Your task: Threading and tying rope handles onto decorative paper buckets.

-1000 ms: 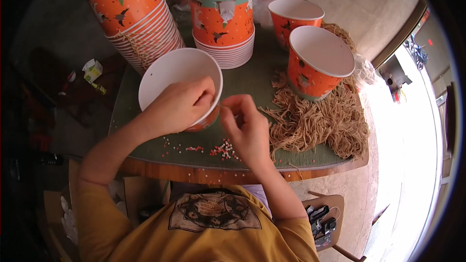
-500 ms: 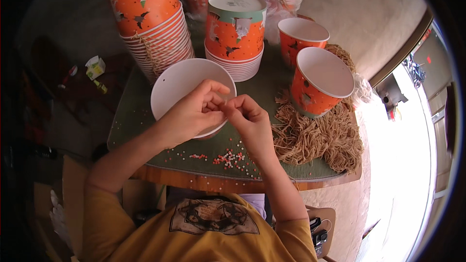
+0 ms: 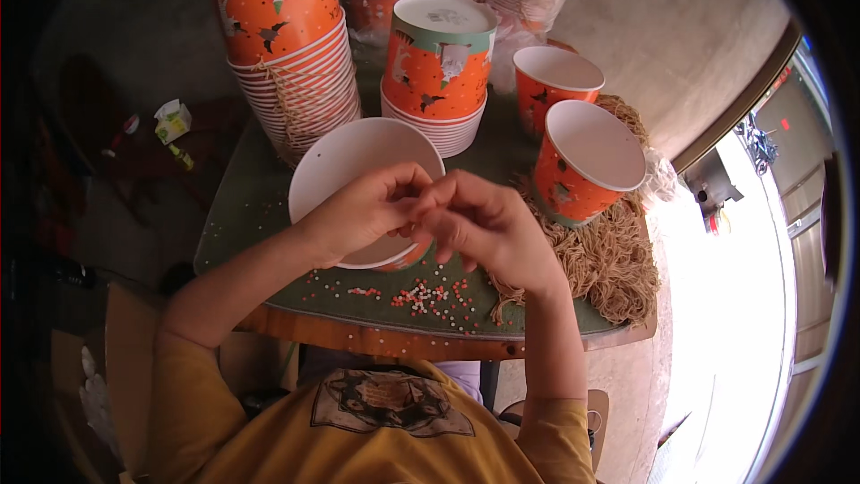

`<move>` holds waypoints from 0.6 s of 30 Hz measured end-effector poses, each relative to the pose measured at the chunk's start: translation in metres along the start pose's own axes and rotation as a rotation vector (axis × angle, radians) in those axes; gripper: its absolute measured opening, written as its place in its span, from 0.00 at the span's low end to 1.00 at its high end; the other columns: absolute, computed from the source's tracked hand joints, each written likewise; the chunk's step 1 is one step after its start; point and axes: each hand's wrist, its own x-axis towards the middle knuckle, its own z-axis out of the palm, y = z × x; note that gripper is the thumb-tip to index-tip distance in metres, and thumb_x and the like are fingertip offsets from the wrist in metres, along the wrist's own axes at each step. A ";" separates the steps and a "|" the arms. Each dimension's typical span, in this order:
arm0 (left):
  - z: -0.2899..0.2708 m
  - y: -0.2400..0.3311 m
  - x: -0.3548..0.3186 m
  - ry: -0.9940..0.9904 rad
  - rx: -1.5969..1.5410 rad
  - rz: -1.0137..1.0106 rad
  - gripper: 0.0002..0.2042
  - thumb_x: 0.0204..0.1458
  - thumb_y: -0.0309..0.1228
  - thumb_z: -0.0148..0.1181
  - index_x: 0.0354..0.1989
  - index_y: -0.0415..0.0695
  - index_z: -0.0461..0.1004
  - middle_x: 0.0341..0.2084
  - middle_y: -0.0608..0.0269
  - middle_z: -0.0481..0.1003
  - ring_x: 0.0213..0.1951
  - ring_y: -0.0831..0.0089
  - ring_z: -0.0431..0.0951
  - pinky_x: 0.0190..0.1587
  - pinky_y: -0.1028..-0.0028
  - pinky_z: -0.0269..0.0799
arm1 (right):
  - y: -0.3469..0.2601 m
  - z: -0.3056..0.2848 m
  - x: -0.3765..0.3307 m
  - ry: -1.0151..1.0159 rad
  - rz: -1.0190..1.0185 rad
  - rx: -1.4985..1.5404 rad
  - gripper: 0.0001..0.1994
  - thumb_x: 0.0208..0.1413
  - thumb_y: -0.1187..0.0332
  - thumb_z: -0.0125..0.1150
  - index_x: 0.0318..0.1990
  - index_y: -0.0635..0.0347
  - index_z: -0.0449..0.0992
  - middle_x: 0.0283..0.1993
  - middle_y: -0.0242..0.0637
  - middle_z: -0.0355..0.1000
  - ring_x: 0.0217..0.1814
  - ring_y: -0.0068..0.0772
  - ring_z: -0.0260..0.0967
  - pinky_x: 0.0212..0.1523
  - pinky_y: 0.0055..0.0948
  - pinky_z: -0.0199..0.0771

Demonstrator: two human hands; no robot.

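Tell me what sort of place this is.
Probably a small craft workspace, perhaps in a home: stacked tubs, a heap of brown cord and scattered beads share one cloth-covered table.

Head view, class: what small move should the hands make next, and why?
Perhaps ease the right hand slightly away from the left hand: their fingers overlap in front of the nearest open bucket, hiding whatever may be between them, so a small gap could show it.
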 end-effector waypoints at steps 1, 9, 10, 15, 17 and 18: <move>0.003 0.001 0.001 -0.031 0.017 0.053 0.04 0.58 0.27 0.54 0.39 0.42 0.70 0.32 0.70 0.71 0.36 0.83 0.71 0.43 0.80 0.68 | -0.005 -0.003 0.005 -0.007 0.054 0.077 0.08 0.62 0.66 0.53 0.41 0.60 0.72 0.33 0.31 0.77 0.25 0.12 0.70 0.17 0.11 0.60; 0.010 0.014 -0.003 -0.040 -0.046 -0.008 0.05 0.59 0.28 0.51 0.42 0.43 0.69 0.33 0.72 0.71 0.31 0.86 0.68 0.33 0.84 0.66 | 0.009 -0.018 0.021 0.025 -0.008 0.459 0.10 0.63 0.65 0.54 0.43 0.61 0.75 0.38 0.30 0.76 0.23 0.13 0.67 0.21 0.11 0.59; 0.010 0.011 -0.003 -0.065 -0.053 0.014 0.06 0.59 0.28 0.51 0.42 0.43 0.69 0.33 0.72 0.71 0.30 0.87 0.68 0.31 0.85 0.65 | 0.011 -0.013 0.021 0.018 -0.028 0.468 0.09 0.63 0.66 0.54 0.43 0.62 0.75 0.38 0.31 0.76 0.24 0.14 0.67 0.24 0.12 0.62; 0.020 0.011 0.000 -0.110 -0.070 -0.017 0.07 0.60 0.31 0.51 0.44 0.43 0.70 0.32 0.72 0.71 0.29 0.88 0.67 0.30 0.86 0.64 | 0.015 -0.022 0.014 0.108 -0.039 0.460 0.09 0.63 0.67 0.54 0.43 0.63 0.75 0.38 0.33 0.76 0.26 0.15 0.67 0.29 0.15 0.67; 0.025 0.012 0.003 -0.125 -0.076 -0.036 0.08 0.60 0.31 0.51 0.44 0.43 0.70 0.32 0.72 0.70 0.29 0.88 0.67 0.30 0.86 0.65 | 0.018 -0.026 0.006 0.178 -0.041 0.418 0.09 0.63 0.67 0.54 0.42 0.63 0.75 0.39 0.33 0.76 0.27 0.16 0.68 0.29 0.15 0.67; 0.027 0.013 0.005 -0.130 -0.078 -0.050 0.08 0.61 0.32 0.52 0.43 0.42 0.70 0.32 0.73 0.70 0.29 0.88 0.67 0.30 0.86 0.65 | 0.018 -0.028 0.002 0.232 0.014 0.363 0.09 0.63 0.66 0.54 0.42 0.62 0.75 0.39 0.32 0.76 0.28 0.16 0.68 0.29 0.14 0.67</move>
